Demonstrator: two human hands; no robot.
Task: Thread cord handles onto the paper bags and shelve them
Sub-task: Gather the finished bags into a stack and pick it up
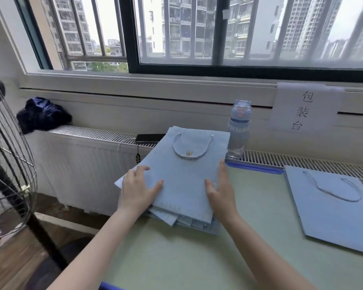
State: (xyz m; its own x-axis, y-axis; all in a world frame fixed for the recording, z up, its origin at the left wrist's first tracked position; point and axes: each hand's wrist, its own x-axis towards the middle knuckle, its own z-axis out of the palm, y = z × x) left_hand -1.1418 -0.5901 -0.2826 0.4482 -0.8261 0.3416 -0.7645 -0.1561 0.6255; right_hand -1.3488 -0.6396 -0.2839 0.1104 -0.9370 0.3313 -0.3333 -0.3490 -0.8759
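Fingers (142, 169) straight, apart; left hand (134, 191), right hand (221, 193) flat on matte bag stack (182, 176), lower bags hidden; twisted cord (173, 144) twelve o'clock.

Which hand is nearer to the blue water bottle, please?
Right. The right hand rests on the right edge of the top bag, in front of the water bottle; the left hand presses the bag's left side, farther off.

Paper sign (304, 110) | far right, on wall under window | black characters, vertical: 包装台 | water bottle (238, 130) band lettering: illegible
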